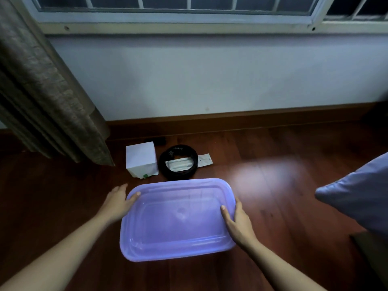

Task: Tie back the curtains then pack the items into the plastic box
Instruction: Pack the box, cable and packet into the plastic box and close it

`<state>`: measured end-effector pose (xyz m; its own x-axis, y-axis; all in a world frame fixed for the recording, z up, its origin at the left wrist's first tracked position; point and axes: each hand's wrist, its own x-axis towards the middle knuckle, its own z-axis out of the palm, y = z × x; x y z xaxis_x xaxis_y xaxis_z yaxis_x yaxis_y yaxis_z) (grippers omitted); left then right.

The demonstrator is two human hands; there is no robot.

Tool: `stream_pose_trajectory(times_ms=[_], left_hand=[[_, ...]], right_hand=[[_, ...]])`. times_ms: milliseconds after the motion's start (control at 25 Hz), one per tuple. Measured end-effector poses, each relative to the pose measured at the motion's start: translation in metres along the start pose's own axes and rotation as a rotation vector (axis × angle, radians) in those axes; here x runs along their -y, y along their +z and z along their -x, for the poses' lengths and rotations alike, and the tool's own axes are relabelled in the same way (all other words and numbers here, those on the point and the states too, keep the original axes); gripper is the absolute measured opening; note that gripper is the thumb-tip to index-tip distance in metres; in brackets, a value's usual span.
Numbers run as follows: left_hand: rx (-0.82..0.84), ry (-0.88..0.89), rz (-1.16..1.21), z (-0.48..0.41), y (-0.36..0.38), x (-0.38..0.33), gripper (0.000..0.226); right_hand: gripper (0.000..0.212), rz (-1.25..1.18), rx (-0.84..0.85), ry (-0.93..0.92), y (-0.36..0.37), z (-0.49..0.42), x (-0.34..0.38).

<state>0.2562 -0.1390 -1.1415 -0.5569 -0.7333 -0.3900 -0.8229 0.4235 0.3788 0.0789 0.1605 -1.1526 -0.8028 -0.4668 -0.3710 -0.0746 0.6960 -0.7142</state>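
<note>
Plastic box (178,182): lower centre of frame, flat on the wooden floor (273,185), long side running left-right. Translucent purple, rounded-corner rectangle, stepped ridges inside the rim, glossy. Top looks like a fitted lid. Can't tell what's inside; nothing reads through the plastic.

Left hand (117,201) clamps the upper-left corner: thumb lying on the top rim, fingers wrapped down the outside wall. Right hand (239,223) does the same on the right short side, thumb flat on top, fingers down the wall. Both forearms come in from the bottom corners.

Just above the box, near but not touching:
- white carton (141,158), roughly cube-shaped, matte card, small green mark at lower front. Print too small to read.
- black coil (180,148) just right of the carton, looks like wound cable or strap. Pale marks on it, blurred, unreadable.
- flat pale packet (204,160) lying across the coil's opening, right end sticking out past the ring, with a small dark dot on it.

Left of frame: curtain (42,85), coarse brown-grey weave, hanging in folds down to the floor.

Behind: brown skirting board (231,116), plain pale wall (210,76), white-framed window (168,5) with bars along the top edge.

Right edge: grey-lilac cushion (361,194), one corner pointing toward the box, well apart from it.
</note>
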Motion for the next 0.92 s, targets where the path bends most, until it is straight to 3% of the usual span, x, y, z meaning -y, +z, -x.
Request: stream_pose_trajectory(times_ms=[320, 560, 760, 920], left_hand=[[0.027, 0.068, 0.086, -0.011, 0.004, 0.003, 0.045], [0.044, 0.077, -0.008, -0.012, 0.001, 0.004, 0.054], [0.049, 0.114, -0.062, -0.005, -0.003, -0.011, 0.042], [0.025, 0.112, -0.063, 0.004, -0.002, -0.013, 0.046]], right_hand=[[0.060, 0.070, -0.064, -0.004, 0.007, -0.006, -0.002], [0.056, 0.079, -0.088, 0.024, 0.011, -0.007, -0.004], [0.060, 0.047, -0.096, 0.010, 0.012, -0.008, -0.006], [0.056, -0.008, -0.089, -0.046, 0.010, -0.011, -0.005]])
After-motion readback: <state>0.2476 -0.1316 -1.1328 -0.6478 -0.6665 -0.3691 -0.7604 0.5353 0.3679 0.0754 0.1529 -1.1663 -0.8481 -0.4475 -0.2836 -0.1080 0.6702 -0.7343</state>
